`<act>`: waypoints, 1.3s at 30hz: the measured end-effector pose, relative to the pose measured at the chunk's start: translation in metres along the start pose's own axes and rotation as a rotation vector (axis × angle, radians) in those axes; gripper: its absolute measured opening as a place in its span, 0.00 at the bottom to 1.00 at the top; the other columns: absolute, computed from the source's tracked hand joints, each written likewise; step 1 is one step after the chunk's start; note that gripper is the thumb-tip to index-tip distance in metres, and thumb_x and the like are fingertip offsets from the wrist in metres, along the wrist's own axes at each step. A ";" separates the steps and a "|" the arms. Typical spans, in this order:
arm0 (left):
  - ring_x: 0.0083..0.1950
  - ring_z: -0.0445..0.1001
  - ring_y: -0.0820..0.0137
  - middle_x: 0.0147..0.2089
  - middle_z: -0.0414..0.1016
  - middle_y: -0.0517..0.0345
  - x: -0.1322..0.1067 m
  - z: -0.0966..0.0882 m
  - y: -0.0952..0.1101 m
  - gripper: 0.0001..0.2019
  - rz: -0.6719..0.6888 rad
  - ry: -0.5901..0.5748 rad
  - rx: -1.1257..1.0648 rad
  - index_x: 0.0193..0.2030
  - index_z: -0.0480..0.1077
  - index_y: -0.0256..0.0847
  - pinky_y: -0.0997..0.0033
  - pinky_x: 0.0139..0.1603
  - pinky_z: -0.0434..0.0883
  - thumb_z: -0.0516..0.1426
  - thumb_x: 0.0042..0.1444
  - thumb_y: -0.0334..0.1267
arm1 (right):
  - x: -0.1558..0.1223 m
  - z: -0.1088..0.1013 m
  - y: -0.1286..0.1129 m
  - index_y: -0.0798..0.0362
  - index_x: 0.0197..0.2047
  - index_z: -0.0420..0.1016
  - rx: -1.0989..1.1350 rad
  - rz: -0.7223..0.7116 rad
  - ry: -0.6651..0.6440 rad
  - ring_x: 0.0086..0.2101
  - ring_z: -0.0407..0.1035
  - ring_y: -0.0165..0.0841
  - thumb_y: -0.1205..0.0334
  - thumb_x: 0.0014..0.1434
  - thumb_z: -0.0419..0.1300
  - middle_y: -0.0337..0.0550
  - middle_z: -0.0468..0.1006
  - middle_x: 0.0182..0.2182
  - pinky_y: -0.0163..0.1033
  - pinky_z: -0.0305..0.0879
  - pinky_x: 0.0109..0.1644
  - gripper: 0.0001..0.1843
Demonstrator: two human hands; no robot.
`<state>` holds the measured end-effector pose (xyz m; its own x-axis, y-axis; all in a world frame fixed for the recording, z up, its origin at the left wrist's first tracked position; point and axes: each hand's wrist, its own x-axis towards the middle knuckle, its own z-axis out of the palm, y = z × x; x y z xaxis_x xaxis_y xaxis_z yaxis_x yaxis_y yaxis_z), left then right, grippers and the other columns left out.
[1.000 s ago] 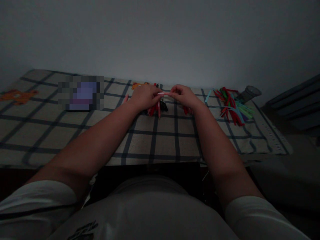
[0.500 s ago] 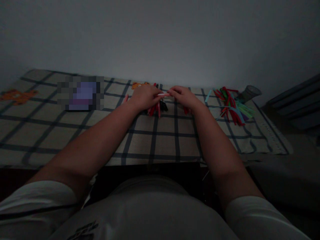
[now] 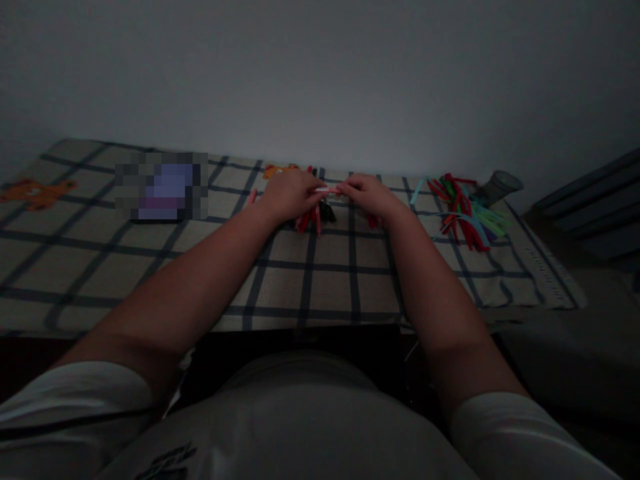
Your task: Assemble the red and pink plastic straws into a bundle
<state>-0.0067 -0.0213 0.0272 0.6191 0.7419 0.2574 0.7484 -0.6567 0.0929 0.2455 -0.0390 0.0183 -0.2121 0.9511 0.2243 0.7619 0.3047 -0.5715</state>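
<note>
A thin pink strip point(image 3: 329, 191) stretches level between my two hands above the checked cloth. The fingertips of my left hand point(image 3: 287, 193) pinch its left end, and my right hand point(image 3: 369, 193) pinches the right end. Below the strip lies a bunch of red, pink and black strips point(image 3: 315, 219), partly covered by my left hand. Some red pieces point(image 3: 373, 221) show under my right hand. Left of my left hand, a pink piece point(image 3: 251, 197) sticks out. The dim light hides what the strips are made of.
A blurred-out bluish-purple object point(image 3: 167, 193) sits at the left. Orange animal-shaped pieces lie at the far left point(image 3: 37, 192) and behind my left hand point(image 3: 280, 171). At the right are red, green and blue strips point(image 3: 460, 213) and a tipped clear cup point(image 3: 500, 187). A wall point(image 3: 320, 87) rises behind.
My right fingers have shifted very slightly right and down along the pink strip. My left hand stays almost in place, and the things on the cloth have not moved.
</note>
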 end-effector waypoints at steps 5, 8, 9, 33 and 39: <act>0.65 0.85 0.50 0.63 0.92 0.44 0.000 0.002 -0.002 0.27 0.002 0.013 -0.014 0.68 0.88 0.47 0.56 0.59 0.71 0.52 0.84 0.56 | 0.004 0.005 0.010 0.50 0.39 0.84 0.075 -0.016 0.034 0.41 0.71 0.42 0.42 0.73 0.71 0.45 0.82 0.38 0.46 0.65 0.48 0.20; 0.64 0.85 0.49 0.62 0.92 0.44 0.000 0.001 -0.001 0.27 -0.005 -0.002 -0.005 0.67 0.88 0.47 0.56 0.58 0.71 0.51 0.84 0.55 | 0.005 0.008 0.015 0.48 0.42 0.83 0.137 -0.017 0.042 0.42 0.71 0.42 0.37 0.69 0.76 0.46 0.83 0.39 0.45 0.66 0.46 0.22; 0.64 0.86 0.49 0.61 0.92 0.44 0.001 0.001 -0.001 0.27 -0.006 -0.006 0.000 0.66 0.89 0.47 0.56 0.58 0.71 0.51 0.84 0.55 | 0.005 0.008 0.016 0.48 0.43 0.82 0.152 -0.017 0.048 0.42 0.71 0.42 0.37 0.67 0.77 0.46 0.84 0.39 0.45 0.66 0.46 0.23; 0.64 0.86 0.49 0.61 0.93 0.46 0.000 0.003 -0.003 0.26 0.002 0.014 -0.032 0.68 0.90 0.51 0.56 0.58 0.72 0.53 0.83 0.56 | -0.001 0.002 -0.002 0.50 0.41 0.89 0.069 0.029 -0.022 0.45 0.76 0.45 0.50 0.74 0.71 0.48 0.87 0.40 0.48 0.71 0.54 0.14; 0.63 0.86 0.50 0.61 0.93 0.45 0.000 0.001 -0.003 0.25 -0.005 0.004 -0.027 0.67 0.89 0.50 0.56 0.57 0.71 0.53 0.83 0.56 | -0.005 -0.001 -0.011 0.50 0.41 0.85 0.117 0.048 -0.003 0.45 0.73 0.44 0.51 0.71 0.75 0.47 0.85 0.41 0.47 0.68 0.52 0.12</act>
<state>-0.0085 -0.0196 0.0260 0.6142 0.7448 0.2606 0.7448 -0.6564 0.1205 0.2388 -0.0477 0.0242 -0.1790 0.9650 0.1916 0.6946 0.2619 -0.6700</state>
